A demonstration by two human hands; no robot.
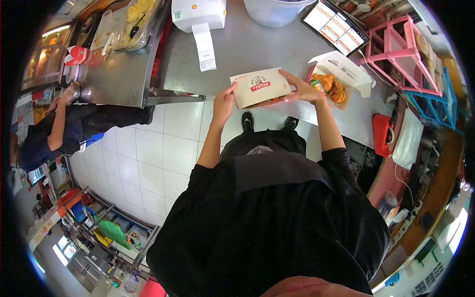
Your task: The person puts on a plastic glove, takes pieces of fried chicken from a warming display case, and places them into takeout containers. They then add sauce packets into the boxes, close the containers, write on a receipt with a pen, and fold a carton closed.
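Cream cardboard box with red print [262,88], pinched by left hand [225,103] and right hand [303,91]; nearby, open white fried-chicken box [352,75].

Just a plain grey metal counter [257,49] with a white printer [208,19], plastic tub [277,17], tablet [336,27] and open chicken box [346,69] sitting on it.

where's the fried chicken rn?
In the head view, the fried chicken is in the open box on the metal counter, right of center, beside the right hand and below the tablet.
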